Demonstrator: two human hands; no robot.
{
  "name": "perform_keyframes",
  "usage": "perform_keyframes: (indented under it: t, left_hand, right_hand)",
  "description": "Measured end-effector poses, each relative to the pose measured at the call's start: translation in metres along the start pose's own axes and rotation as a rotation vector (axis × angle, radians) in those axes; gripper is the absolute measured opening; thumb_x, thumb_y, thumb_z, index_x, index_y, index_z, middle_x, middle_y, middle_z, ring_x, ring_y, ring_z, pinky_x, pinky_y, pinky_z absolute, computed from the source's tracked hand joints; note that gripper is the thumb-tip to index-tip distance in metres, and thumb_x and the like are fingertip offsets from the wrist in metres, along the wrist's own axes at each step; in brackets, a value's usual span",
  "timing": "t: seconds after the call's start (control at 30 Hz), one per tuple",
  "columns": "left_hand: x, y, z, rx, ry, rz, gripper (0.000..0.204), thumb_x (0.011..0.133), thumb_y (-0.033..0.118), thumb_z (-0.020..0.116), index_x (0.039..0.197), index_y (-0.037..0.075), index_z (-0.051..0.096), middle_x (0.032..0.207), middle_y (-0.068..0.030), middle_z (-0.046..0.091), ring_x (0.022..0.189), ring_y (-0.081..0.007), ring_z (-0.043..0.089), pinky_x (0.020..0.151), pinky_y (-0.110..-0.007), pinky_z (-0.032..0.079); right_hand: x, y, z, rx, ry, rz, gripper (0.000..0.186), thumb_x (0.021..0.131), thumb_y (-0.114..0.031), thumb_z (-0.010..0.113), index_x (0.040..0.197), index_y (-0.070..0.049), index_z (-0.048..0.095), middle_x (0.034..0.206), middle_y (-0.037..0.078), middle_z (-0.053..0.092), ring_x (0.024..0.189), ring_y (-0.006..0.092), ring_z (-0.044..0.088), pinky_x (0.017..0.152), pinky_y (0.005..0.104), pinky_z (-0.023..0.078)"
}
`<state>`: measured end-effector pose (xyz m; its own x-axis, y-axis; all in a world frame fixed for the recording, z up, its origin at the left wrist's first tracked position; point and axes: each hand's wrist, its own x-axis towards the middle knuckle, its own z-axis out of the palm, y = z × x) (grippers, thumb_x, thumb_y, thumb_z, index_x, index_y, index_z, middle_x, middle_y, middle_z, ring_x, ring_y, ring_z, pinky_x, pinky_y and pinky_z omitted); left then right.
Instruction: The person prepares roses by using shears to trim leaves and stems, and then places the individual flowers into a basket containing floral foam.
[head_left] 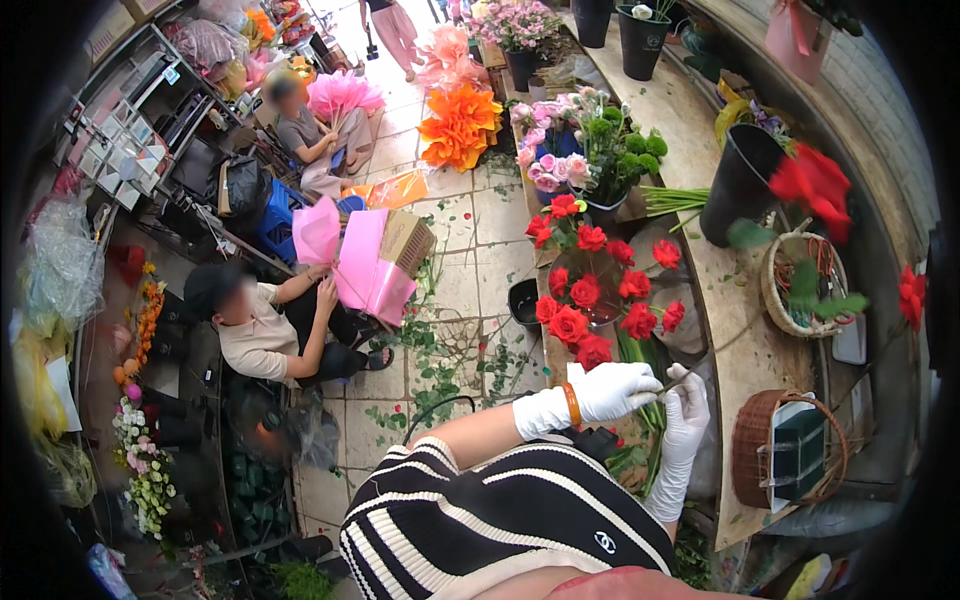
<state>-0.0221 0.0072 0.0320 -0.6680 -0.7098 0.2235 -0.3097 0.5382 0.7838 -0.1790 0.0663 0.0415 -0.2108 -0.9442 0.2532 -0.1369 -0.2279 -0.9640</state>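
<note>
Both my hands wear white gloves and meet over the edge of the wooden workbench (740, 370). My left hand (615, 393), with an orange bracelet at the wrist, is closed on a thin stem (708, 360) that slants up to the right toward blurred red roses and leaves (810, 185). My right hand (684, 420) has its fingers bent up around the same stem, just right of the left. Beyond them a cluster of red roses (585, 293) spreads over the bench's left edge, with long green stems (637, 355) running down behind my hands.
A wicker basket with green blocks (750, 445), a round basket (775, 300) and a black bucket (730, 200) line the bench, pink flowers (550, 170) farther back. At left, two seated people (250, 340) (310, 140) handle pink wrapping (370, 270) on a leaf-strewn tiled floor (450, 350).
</note>
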Motion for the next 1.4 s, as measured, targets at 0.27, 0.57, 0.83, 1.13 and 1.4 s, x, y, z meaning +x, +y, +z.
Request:
perform_keyframes:
  t: [0.27, 0.57, 0.83, 1.13, 1.4]
  left_hand:
    - [0.004, 0.004, -0.005, -0.093, 0.287, -0.005, 0.034, 0.086, 0.02, 0.061, 0.12, 0.019, 0.06, 0.095, -0.007, 0.06, 0.082, -0.0216, 0.06, 0.073, -0.03, 0.048]
    - [-0.005, 0.003, -0.007, -0.377, 0.243, -0.025, 0.015, 0.083, 0.017, 0.068, 0.093, 0.006, 0.068, 0.089, -0.0065, 0.062, 0.081, -0.0175, 0.059, 0.069, -0.029, 0.047]
    - [-0.006, -0.006, -0.014, -0.329, 0.309, -0.063, 0.014, 0.083, 0.01, 0.063, 0.096, 0.008, 0.068, 0.087, -0.0053, 0.06, 0.077, -0.0171, 0.058, 0.069, -0.029, 0.046]
    - [0.002, -0.01, -0.013, -0.321, 0.326, -0.005, 0.009, 0.085, 0.013, 0.06, 0.087, 0.004, 0.062, 0.089, -0.0048, 0.058, 0.074, -0.014, 0.054, 0.064, -0.026, 0.044]
    - [0.003, -0.009, -0.007, -0.335, 0.287, -0.008, 0.012, 0.086, 0.016, 0.061, 0.088, 0.004, 0.062, 0.089, -0.0051, 0.058, 0.078, -0.0149, 0.055, 0.065, -0.027, 0.044]
  right_hand:
    - [0.085, -0.078, -0.032, -0.196, 0.052, -0.126, 0.012, 0.094, -0.011, 0.048, 0.094, -0.005, 0.058, 0.078, 0.0, 0.055, 0.064, 0.0069, 0.048, 0.057, 0.022, 0.039]
    - [0.235, -0.161, -0.145, -0.079, 0.061, -0.327, 0.023, 0.094, -0.017, 0.053, 0.112, -0.004, 0.061, 0.088, -0.002, 0.058, 0.069, 0.0015, 0.047, 0.064, 0.0154, 0.038]
    - [0.171, -0.152, -0.077, -0.108, 0.059, -0.26, 0.017, 0.094, -0.017, 0.051, 0.102, -0.005, 0.06, 0.085, -0.001, 0.056, 0.068, 0.0051, 0.047, 0.063, 0.0179, 0.038]
    - [0.074, -0.105, -0.044, -0.02, -0.064, -0.064, 0.009, 0.091, -0.01, 0.054, 0.096, -0.003, 0.058, 0.082, 0.004, 0.059, 0.071, 0.0094, 0.052, 0.065, 0.0219, 0.041]
    - [0.042, -0.078, -0.04, 0.001, -0.065, 0.02, 0.01, 0.092, -0.009, 0.053, 0.097, -0.001, 0.057, 0.087, 0.005, 0.058, 0.077, 0.0114, 0.053, 0.068, 0.0235, 0.042]
